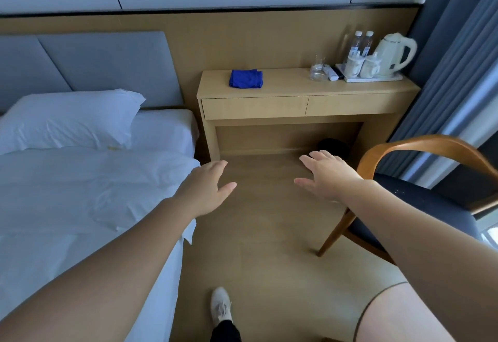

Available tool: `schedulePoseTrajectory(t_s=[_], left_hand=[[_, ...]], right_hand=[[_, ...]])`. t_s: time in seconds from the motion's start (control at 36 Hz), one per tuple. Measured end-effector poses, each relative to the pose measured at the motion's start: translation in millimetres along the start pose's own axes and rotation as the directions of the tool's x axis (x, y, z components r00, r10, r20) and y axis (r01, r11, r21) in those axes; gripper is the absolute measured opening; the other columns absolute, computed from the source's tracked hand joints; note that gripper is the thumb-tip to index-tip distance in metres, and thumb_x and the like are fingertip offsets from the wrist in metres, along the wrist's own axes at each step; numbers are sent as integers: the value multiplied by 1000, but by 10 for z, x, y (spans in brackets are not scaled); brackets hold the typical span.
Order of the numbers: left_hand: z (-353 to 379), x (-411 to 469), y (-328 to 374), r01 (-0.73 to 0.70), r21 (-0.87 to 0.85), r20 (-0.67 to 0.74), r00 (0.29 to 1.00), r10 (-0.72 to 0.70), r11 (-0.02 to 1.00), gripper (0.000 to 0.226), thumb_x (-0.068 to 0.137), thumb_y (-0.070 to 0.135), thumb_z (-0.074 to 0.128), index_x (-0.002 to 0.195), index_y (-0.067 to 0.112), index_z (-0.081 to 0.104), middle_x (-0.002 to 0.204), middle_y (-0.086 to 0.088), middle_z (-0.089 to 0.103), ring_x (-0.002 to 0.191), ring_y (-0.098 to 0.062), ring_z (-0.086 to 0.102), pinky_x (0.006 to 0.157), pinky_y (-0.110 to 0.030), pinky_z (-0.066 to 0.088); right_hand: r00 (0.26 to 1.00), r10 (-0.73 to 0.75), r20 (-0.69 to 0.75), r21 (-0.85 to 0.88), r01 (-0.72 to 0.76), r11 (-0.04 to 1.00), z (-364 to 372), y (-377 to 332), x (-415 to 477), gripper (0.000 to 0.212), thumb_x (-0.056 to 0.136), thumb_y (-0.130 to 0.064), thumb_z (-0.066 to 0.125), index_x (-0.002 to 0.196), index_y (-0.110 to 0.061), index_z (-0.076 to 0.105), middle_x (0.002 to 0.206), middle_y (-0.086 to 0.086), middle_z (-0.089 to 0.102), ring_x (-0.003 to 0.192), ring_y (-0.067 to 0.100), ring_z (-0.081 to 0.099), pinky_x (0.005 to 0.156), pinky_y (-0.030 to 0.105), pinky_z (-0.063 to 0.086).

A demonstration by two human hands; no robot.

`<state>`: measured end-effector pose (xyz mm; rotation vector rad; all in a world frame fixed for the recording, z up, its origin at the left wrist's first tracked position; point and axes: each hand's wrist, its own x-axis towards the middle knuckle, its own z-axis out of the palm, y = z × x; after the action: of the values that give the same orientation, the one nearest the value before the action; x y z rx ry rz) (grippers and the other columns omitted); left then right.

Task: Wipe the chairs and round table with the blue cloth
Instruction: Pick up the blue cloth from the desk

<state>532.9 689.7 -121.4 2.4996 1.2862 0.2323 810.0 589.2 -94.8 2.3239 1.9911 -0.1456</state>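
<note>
On the left the bed [80,193] with its white pillow [70,118] runs right up to the desk, so there is no room to pass on that side. The left hand [204,188] is held out over the floor just off the bed's corner, fingers straight and together, thumb apart, holding nothing. Ahead of it and higher up, the blue cloth [245,78] lies folded on the wooden surface [293,82], near its left end and toward the wall. Its longer side runs along the surface's length. It sits apart from both hands and lines up closer to the left one, so I'd judge that hand has the shorter reach. The right hand [326,177] is also stretched forward, fingers spread and relaxed, empty. Between the two arms the floor lies open up to the surface's front edge. Further right, a glass [318,70], two water bottles [361,42], two mugs [362,65] and a kettle [394,53] crowd the far end, well clear of the cloth. A chair [420,207] with a curved wooden back stands beside the right forearm, with a curtain [458,72] behind it. No round table is in sight.
</note>
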Motion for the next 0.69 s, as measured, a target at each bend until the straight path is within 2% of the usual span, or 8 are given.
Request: schedulePoseTrajectory(t_s=[0.22, 0.5, 0.69], left_hand=[[-14, 857, -495, -23, 4, 32, 999, 23, 1000, 65, 94, 51, 44, 148, 19, 27, 153, 2, 31, 138, -23, 30, 110, -38, 30], [-371, 2135, -1168, -80, 30, 49, 996, 79, 996, 63, 94, 51, 42, 146, 18, 29, 149, 3, 36, 131, -25, 38, 103, -41, 38], [-316, 2649, -1449, -107, 5, 87, 991, 106, 994, 63, 94, 51, 43, 146, 19, 29, 151, 3, 34, 134, -23, 35, 105, -39, 36]], right_hand=[[999, 37, 25, 6, -37, 999, 31, -55, 937, 68, 93, -60, 41, 148, -21, 28, 150, 6, 34, 140, 26, 25, 111, 39, 26], [991, 131, 15, 109, -132, 985, -159, -210, 2188, 70, 93, -60, 41, 150, -23, 23, 155, 6, 26, 143, 25, 21, 113, 38, 23], [990, 135, 37, 110, -138, 984, -111, -224, 2693, 69, 93, -60, 41, 149, -23, 26, 153, 4, 30, 140, 24, 27, 111, 36, 26]])
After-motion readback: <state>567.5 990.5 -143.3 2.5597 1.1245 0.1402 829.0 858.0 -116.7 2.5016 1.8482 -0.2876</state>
